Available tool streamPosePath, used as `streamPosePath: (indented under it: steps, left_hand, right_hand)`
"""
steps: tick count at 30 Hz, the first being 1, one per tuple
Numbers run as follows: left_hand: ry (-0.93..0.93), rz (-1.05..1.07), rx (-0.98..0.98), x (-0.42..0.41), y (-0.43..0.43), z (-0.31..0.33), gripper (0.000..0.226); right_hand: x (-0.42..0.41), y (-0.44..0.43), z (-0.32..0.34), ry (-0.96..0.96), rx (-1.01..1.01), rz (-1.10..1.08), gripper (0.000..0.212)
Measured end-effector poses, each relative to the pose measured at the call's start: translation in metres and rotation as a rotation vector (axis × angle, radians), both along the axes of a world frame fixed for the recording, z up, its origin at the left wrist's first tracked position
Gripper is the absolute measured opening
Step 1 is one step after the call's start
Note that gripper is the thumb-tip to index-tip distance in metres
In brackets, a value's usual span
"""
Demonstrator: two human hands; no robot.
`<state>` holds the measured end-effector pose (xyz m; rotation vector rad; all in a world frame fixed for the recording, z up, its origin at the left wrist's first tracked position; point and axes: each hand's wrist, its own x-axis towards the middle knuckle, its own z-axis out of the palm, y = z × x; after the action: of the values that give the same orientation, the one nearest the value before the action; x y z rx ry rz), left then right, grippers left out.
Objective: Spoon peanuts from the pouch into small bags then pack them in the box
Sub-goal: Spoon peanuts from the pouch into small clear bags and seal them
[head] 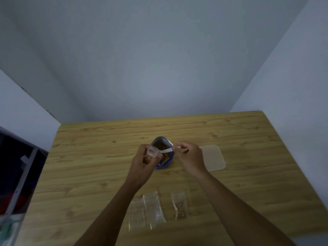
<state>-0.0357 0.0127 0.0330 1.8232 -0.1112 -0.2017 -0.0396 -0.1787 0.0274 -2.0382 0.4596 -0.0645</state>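
Note:
A blue peanut pouch [163, 162] stands open in the middle of the wooden table [88, 166], with brown peanuts showing in its mouth. My left hand [142, 167] grips a small clear bag [150, 154] partly filled with peanuts, just left of the pouch. My right hand [190, 157] holds a white spoon [166, 151] by its handle, its tip at the mouth of the small bag. Near the front edge lie empty clear bags [147, 210] and one clear bag with some peanuts [180, 205] inside.
A flat translucent lid or tray [213, 158] lies right of my right hand. Walls close the table in at the back and right. A dark shelf unit [17, 171] stands to the left of the table.

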Motion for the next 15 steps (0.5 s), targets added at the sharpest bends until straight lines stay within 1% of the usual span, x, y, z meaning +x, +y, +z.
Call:
streamPosePath:
  steps: [2,3,4,6,7,9,11,13,15]
  left_hand:
    - [0.006,-0.039,-0.051,-0.010,-0.001,-0.001,0.023]
    - [0.011,-0.047,-0.099,-0.014,-0.002,-0.001,0.027]
    - [0.034,-0.040,-0.140,-0.017,-0.003,-0.001,0.032]
    - [0.098,0.012,-0.179,-0.021,-0.007,-0.001,0.035]
    - [0.116,0.037,-0.185,-0.021,-0.010,-0.002,0.033]
    - [0.107,0.063,-0.186,-0.022,-0.018,0.001,0.028]
    - [0.053,0.059,-0.185,-0.023,-0.024,0.006,0.024]
    - [-0.013,0.045,-0.150,-0.024,-0.028,0.008,0.020]
    - [-0.058,0.057,-0.094,-0.024,-0.029,0.007,0.016]
  right_hand:
    - [-0.006,0.003,0.003,-0.102,-0.190,-0.021,0.049]
    - [-0.009,0.005,0.008,-0.190,-0.232,-0.022,0.053]
    - [-0.014,0.007,0.016,-0.276,-0.216,-0.009,0.050]
    - [-0.025,0.013,0.028,-0.355,-0.094,0.064,0.037]
    - [-0.031,0.016,0.032,-0.344,-0.029,0.116,0.033]
    - [-0.039,0.019,0.031,-0.254,0.092,0.180,0.035]
    - [-0.043,0.019,0.024,-0.191,0.205,0.147,0.035]
    - [-0.044,0.015,0.019,-0.190,0.318,0.062,0.025]
    - [-0.044,0.009,0.019,-0.204,0.374,0.036,0.013]
